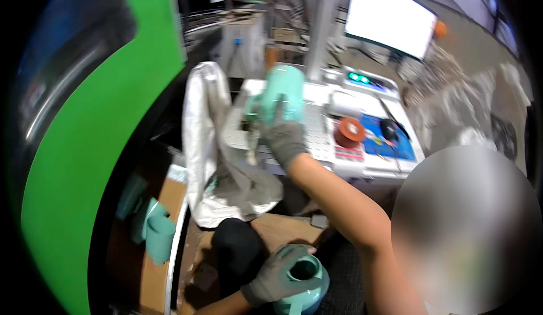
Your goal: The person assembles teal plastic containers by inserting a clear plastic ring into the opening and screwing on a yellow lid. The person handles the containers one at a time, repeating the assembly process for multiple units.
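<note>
My right hand (pixel 284 140), in a grey glove, reaches forward over the white workbench. Its fingers are wrapped round the lower part of a teal plastic jug (pixel 287 81), whose handle points left. Low in front of me, my left hand (pixel 277 278), also gloved, grips a second teal jug (pixel 311 296) near its round dark opening. That jug's handle points toward me, and it is held close to my lap. The left fingertips curl over its rim. Motion blurs the far jug slightly.
A white sack (pixel 198 145) hangs open left of the workbench (pixel 319 145). More teal pieces (pixel 160 238) lie on the ledge beside the green machine (pixel 65 196). An orange-brown tape roll (pixel 349 132), a black mouse (pixel 388 129) and a monitor (pixel 390 18) are to the right.
</note>
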`<action>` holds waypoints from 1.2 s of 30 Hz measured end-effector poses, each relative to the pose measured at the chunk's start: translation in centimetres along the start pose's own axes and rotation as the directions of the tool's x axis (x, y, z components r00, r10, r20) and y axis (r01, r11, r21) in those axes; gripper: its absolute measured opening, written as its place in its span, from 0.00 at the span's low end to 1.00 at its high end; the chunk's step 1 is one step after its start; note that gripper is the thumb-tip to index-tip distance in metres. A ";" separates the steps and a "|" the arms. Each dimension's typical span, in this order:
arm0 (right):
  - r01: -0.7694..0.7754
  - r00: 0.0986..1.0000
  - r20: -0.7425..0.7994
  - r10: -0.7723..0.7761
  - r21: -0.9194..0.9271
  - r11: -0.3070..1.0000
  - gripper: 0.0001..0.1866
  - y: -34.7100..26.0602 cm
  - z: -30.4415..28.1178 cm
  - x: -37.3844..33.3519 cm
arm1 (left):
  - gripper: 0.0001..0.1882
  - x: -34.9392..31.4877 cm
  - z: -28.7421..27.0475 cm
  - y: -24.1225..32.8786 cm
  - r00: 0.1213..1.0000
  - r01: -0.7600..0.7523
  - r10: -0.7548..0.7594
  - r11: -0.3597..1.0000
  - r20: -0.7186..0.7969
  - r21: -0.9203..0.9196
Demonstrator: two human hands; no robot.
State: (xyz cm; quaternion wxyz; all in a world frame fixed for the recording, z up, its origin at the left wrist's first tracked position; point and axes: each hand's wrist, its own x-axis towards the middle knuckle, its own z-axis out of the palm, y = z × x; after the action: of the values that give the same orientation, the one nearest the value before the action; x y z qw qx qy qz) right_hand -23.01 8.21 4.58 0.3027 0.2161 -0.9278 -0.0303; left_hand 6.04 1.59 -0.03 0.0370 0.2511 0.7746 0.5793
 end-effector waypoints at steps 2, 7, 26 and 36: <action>0.005 0.998 -0.063 -0.014 -0.136 0.991 0.30 0.2 2.3 -0.9 | 0.37 -0.2 0.8 -1.6 0.998 0.060 -0.058 0.988 0.020 -0.141; 0.100 0.994 0.018 -0.107 0.222 0.970 0.36 -1.0 -2.7 -6.5 | 0.43 -1.7 -0.1 -5.3 0.987 0.104 -0.122 0.981 -0.101 -0.167; -0.381 0.219 -0.200 0.955 -0.918 -0.104 0.21 12.5 -38.5 -86.6 | 0.37 5.7 -0.3 -2.7 0.883 -0.004 -0.131 0.958 0.451 0.286; -0.651 0.128 -0.329 0.936 0.684 0.329 0.31 13.5 -27.8 -62.0 | 0.27 2.7 -4.2 -3.2 0.944 0.260 -0.273 0.961 0.183 0.093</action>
State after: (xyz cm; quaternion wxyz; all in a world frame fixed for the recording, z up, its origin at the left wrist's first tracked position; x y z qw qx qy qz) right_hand 32.71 48.48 -4.25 0.5388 -0.2808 -0.6851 0.4017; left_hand 1.16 -1.62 -0.95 0.1818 0.2007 0.8131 0.5153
